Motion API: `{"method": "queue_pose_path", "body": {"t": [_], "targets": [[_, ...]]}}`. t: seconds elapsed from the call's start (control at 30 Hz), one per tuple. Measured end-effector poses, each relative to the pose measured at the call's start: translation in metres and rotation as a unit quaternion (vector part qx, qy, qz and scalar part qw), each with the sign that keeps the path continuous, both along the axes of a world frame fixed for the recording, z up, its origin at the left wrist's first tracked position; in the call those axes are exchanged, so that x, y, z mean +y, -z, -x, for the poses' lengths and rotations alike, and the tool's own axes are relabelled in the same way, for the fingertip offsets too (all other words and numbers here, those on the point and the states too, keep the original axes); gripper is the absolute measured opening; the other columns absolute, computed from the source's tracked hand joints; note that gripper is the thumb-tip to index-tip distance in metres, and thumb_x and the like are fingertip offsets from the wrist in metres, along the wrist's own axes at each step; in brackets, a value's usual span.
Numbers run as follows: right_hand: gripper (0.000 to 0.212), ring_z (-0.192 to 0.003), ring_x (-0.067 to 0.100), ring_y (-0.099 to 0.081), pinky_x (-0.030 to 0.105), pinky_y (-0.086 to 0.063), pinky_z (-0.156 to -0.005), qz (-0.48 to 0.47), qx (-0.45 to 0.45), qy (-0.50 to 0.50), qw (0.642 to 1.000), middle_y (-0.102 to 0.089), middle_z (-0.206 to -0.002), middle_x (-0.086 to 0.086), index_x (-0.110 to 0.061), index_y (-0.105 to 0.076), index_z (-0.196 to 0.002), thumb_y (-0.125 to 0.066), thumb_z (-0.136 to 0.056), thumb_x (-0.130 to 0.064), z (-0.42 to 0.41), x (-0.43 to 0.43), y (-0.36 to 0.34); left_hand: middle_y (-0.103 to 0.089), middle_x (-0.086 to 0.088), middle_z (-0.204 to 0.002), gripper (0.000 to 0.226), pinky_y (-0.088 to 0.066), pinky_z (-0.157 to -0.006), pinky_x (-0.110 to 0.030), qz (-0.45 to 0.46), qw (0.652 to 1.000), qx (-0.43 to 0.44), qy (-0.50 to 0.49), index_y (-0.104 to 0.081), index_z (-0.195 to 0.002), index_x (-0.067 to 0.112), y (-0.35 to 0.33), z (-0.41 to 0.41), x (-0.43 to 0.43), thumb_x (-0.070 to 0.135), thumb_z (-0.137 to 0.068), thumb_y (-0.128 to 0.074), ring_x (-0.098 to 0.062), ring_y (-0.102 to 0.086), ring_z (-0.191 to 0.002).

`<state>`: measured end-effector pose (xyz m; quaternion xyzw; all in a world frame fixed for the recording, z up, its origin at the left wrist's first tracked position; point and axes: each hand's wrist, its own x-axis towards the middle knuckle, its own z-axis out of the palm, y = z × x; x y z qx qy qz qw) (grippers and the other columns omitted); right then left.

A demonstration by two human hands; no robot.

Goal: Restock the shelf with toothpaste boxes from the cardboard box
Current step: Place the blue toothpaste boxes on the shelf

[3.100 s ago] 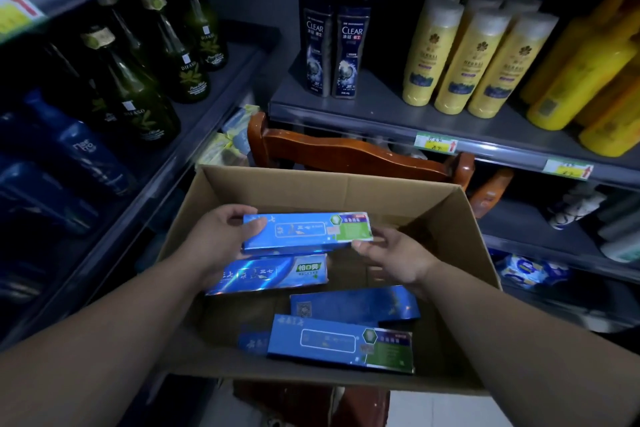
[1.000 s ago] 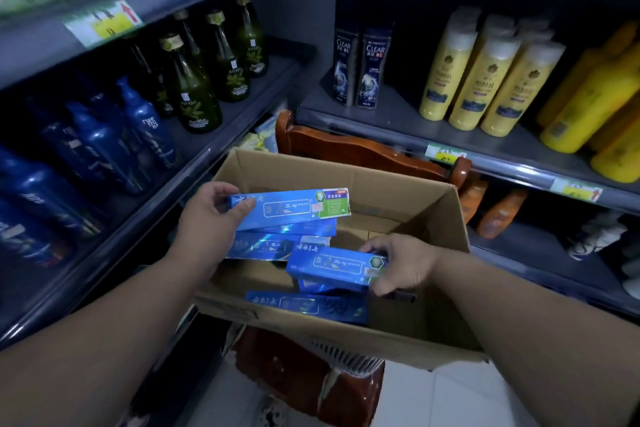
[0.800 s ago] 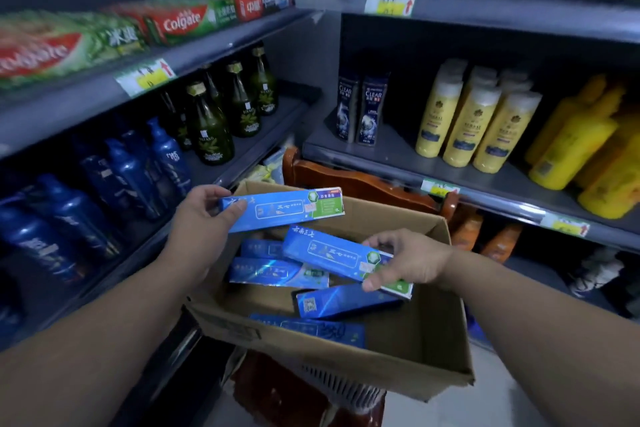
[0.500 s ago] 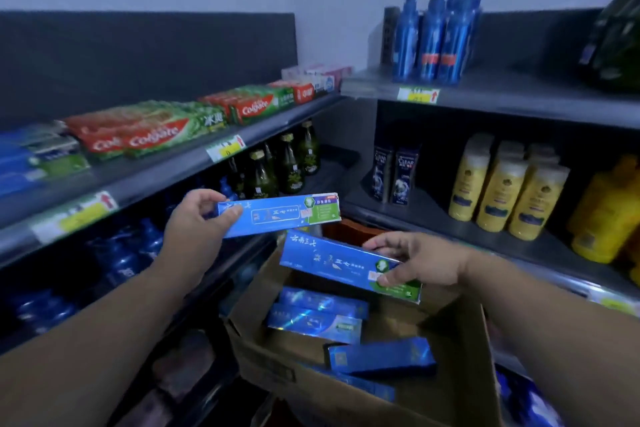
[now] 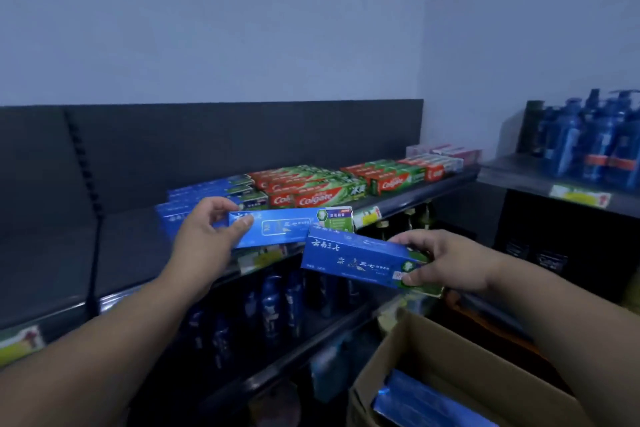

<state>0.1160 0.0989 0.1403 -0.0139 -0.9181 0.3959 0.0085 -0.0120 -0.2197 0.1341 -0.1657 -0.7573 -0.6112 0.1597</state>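
My left hand (image 5: 207, 242) grips the left end of a blue toothpaste box (image 5: 291, 226), held level just in front of the top shelf (image 5: 131, 253). My right hand (image 5: 446, 262) pinches the green right end of a second blue toothpaste box (image 5: 356, 259), lower and tilted. A stack of matching blue boxes (image 5: 211, 192) lies on the shelf right behind the left hand. The open cardboard box (image 5: 450, 357) sits at the bottom right with more blue boxes (image 5: 415, 402) inside.
Red and green Colgate boxes (image 5: 322, 191) fill the shelf to the right of the blue stack. Bare shelf surface lies left of the stack. Blue bottles (image 5: 273, 305) stand on the shelf below, and more blue bottles (image 5: 595, 139) on the right-hand unit.
Both hands have risen out of the cardboard box, each with a toothpaste box, up to the level of the top shelf. The view has tilted upward.
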Motion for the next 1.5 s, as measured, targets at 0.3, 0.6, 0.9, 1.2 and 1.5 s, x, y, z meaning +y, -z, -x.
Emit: {"method": "queue_pose_path", "body": {"t": [0.3,0.6,0.9,1.2,1.5], "targets": [[0.045,-0.07,-0.003,-0.062,0.01,-0.045,-0.064,-0.053,0.011,-0.066,0.996,-0.07,-0.089,-0.013,-0.029,-0.063,-0.112,-0.078,-0.078,-0.003,0.102,-0.078,-0.036,-0.061,-0.007,-0.096,0.018,-0.041,-0.073,-0.021,0.01,0.997,-0.015,-0.071,-0.059,-0.089,0.015,-0.007,0.06,-0.1,0.013,-0.081,-0.075,-0.011,-0.051,-0.086],[0.052,-0.102,0.01,-0.063,0.024,-0.047,-0.093,-0.165,0.006,-0.095,0.982,-0.066,-0.112,-0.012,-0.034,-0.06,-0.119,-0.08,-0.077,-0.011,0.182,-0.125,-0.05,-0.052,-0.003,-0.072,0.022,-0.036,-0.054,-0.024,0.117,0.987,-0.059,-0.093,-0.056,-0.088,0.02,0.004,0.113,-0.116,0.021,-0.08,-0.076,-0.013,-0.043,-0.059],[0.053,-0.099,0.017,-0.066,0.038,-0.052,-0.095,-0.142,-0.036,-0.083,0.986,-0.067,-0.112,-0.007,-0.038,-0.061,-0.119,-0.08,-0.078,-0.012,0.224,-0.153,-0.039,-0.047,0.009,-0.073,0.025,-0.032,-0.055,-0.024,0.246,0.963,-0.059,-0.09,-0.059,-0.086,0.022,0.005,0.139,-0.117,0.029,-0.075,-0.08,-0.011,-0.046,-0.066],[0.054,-0.118,0.021,-0.055,0.026,-0.045,-0.09,-0.13,0.029,0.02,0.991,-0.058,-0.129,0.001,-0.032,-0.06,-0.117,-0.084,-0.072,-0.015,0.242,-0.152,-0.02,-0.053,0.004,-0.098,0.024,-0.036,-0.07,-0.022,0.27,0.961,-0.037,-0.053,-0.055,-0.086,0.034,0.002,0.134,-0.123,0.021,-0.077,-0.073,-0.01,-0.053,-0.082],[0.063,-0.114,0.019,-0.056,0.024,-0.046,-0.088,-0.138,0.073,0.052,0.986,-0.055,-0.127,-0.003,-0.026,-0.057,-0.129,-0.083,-0.073,-0.01,0.234,-0.15,-0.016,-0.039,0.012,-0.117,0.03,-0.032,-0.08,-0.022,0.264,0.961,0.031,-0.071,-0.055,-0.098,0.032,-0.007,0.126,-0.105,0.015,-0.076,-0.068,-0.012,-0.049,-0.097]]}}
